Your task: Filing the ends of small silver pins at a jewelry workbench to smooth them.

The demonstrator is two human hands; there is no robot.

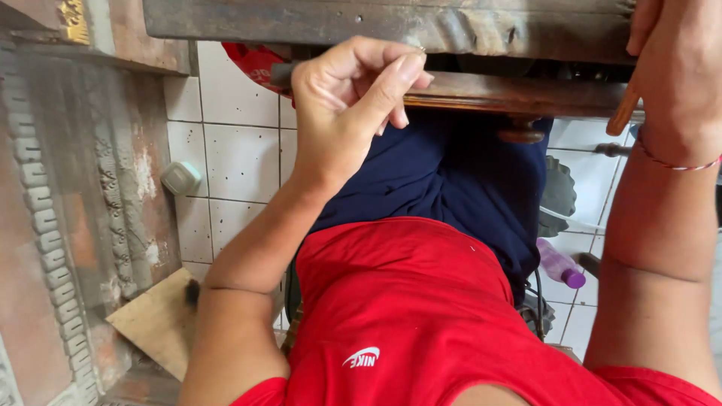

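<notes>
Left hand (353, 105) pinches something tiny by the wooden bench (519, 94) above white floor tiles (233, 158)

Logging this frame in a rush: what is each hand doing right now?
Left hand: fingers curled shut at the wooden board's edge; anything pinched cannot be told.
Right hand: closed on a wooden handle.

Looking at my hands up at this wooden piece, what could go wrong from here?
The left hand pinches something too small to make out at the carved wooden frame; it might slip and drop. The right hand grips a wooden handle near the edge and could knock it. The purple bottle could tip.
</notes>
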